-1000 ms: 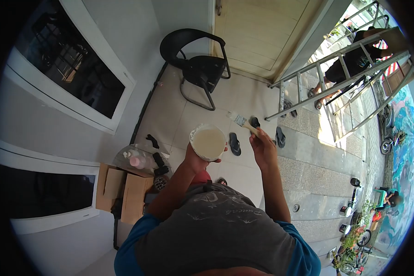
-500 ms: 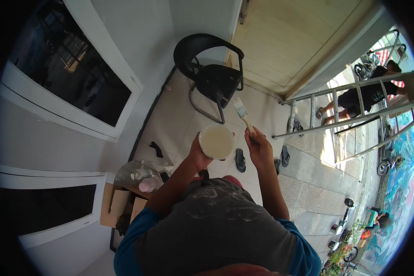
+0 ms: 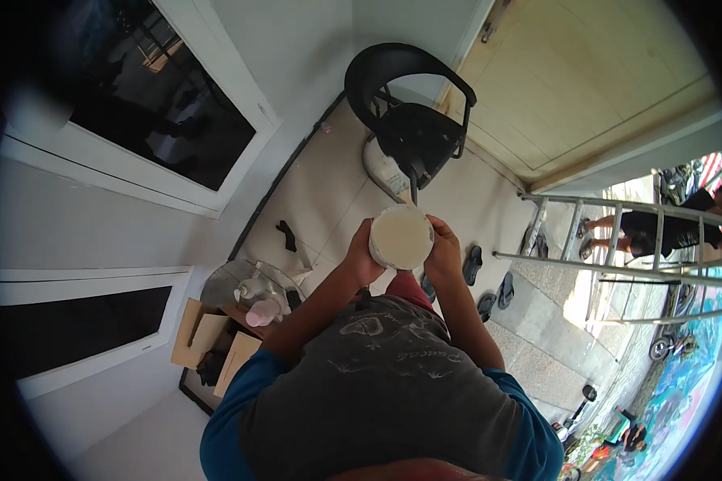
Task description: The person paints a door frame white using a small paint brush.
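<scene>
A round tub (image 3: 402, 237) of pale, creamy liquid is held in front of my chest. My left hand (image 3: 364, 255) wraps round its left side, fingers closed on it. On the opposite side my right hand (image 3: 444, 250) is closed against the tub, thumb near the rim. The paintbrush cannot be made out clearly; a thin pale piece (image 3: 413, 195) shows just beyond the far rim, and I cannot tell whether it is part of the brush.
A black chair (image 3: 421, 132) stands ahead, a whitish container (image 3: 385, 170) beneath it. Sandals (image 3: 473, 264) lie on the floor to the right, near a metal ladder (image 3: 569, 232) with a person (image 3: 646, 232) beyond. Bottles (image 3: 266, 311) and an open cardboard box (image 3: 208, 337) are at left.
My right hand has come in from holding the brush upright, apart from the tub, to the tub's right side. The view has shifted, with the chair and ladder now farther right in it.
</scene>
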